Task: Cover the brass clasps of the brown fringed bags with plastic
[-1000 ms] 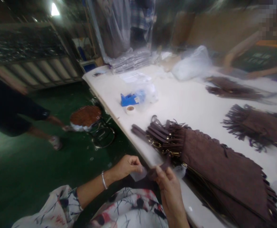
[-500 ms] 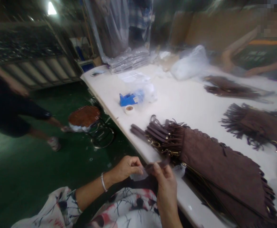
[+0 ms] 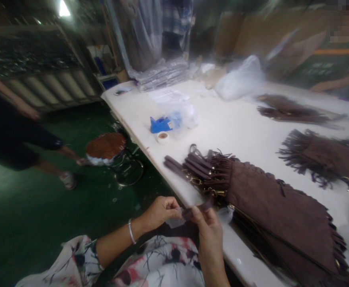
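Note:
My left hand pinches a small piece of clear plastic wrap at the end of a brown strap. My right hand is closed on the same strap just to the right of it, over my lap at the table's near edge. The strap runs up to a stack of brown fringed bags lying on the white table. The stack's handles and gold hardware point toward me.
A blue tape dispenser, a roll of tape and clear plastic bags lie further up the table. More fringed bags lie to the right. A round stool stands on the green floor. Another person's leg is at left, another's arms at the far right.
My hands have risen slightly and drawn together on the strap end. The person at left has stepped a little. The far person's arm has shifted.

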Demonstrator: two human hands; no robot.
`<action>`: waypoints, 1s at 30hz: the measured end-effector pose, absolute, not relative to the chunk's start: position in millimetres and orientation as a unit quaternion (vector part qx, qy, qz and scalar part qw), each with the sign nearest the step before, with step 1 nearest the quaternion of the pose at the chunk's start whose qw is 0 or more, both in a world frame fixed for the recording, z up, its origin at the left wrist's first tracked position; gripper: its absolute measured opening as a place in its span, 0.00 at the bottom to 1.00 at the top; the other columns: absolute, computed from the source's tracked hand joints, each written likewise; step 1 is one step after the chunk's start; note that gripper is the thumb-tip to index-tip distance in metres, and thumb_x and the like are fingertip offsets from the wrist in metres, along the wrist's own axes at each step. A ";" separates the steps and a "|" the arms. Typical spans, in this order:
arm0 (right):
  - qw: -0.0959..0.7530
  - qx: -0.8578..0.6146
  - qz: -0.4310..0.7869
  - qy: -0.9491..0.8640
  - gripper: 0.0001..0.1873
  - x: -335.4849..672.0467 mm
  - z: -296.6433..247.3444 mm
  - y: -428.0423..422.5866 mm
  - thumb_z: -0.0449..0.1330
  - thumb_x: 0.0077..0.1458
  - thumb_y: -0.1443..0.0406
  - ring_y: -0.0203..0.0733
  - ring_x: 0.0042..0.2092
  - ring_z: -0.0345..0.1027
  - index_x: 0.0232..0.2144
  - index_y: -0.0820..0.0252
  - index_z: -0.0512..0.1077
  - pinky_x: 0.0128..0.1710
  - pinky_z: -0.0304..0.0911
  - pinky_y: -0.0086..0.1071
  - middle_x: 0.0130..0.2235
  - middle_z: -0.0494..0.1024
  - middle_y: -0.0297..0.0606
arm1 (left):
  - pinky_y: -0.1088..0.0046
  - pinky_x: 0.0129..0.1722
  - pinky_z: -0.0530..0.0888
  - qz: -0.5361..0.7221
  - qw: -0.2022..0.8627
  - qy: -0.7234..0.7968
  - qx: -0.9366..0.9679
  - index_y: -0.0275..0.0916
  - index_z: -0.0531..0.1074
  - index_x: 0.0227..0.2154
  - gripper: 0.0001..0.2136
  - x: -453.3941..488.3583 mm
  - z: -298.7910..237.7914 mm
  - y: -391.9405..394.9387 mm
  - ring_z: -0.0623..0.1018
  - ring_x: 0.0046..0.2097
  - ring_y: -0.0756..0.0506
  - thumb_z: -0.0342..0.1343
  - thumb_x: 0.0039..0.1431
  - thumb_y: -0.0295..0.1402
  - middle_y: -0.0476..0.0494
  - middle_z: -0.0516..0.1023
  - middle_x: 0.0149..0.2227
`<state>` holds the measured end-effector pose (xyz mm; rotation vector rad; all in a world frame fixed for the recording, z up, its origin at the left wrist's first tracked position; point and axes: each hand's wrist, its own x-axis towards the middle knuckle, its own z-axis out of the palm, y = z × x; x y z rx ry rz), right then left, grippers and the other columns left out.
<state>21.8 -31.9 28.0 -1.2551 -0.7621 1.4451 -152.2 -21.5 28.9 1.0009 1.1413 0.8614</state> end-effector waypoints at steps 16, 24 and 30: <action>0.503 -0.560 0.573 -0.325 0.17 22.6 35.7 -30.3 0.68 0.46 0.53 0.39 0.32 0.68 0.34 0.59 0.75 0.33 0.62 0.29 0.30 0.77 0.32 | 0.76 0.31 0.66 0.373 0.580 0.504 0.520 0.33 0.76 0.28 0.12 -146.5 45.9 -25.6 0.73 0.31 0.48 0.67 0.50 0.38 0.45 0.77 0.28; 0.493 -0.527 0.622 -0.303 0.17 29.1 22.5 -31.9 0.68 0.48 0.55 0.40 0.37 0.69 0.38 0.59 0.75 0.38 0.63 0.31 0.36 0.78 0.35 | 0.76 0.30 0.65 0.384 0.661 0.481 0.429 0.31 0.75 0.32 0.17 -139.7 28.2 -30.1 0.72 0.29 0.50 0.68 0.48 0.41 0.46 0.76 0.28; 0.477 -0.542 0.630 -0.286 0.23 30.9 18.7 -32.1 0.70 0.45 0.54 0.45 0.42 0.71 0.41 0.61 0.77 0.42 0.64 0.34 0.40 0.80 0.38 | 0.75 0.32 0.67 0.388 0.675 0.482 0.401 0.31 0.75 0.33 0.18 -133.3 24.2 -33.6 0.74 0.31 0.49 0.68 0.48 0.41 0.44 0.77 0.30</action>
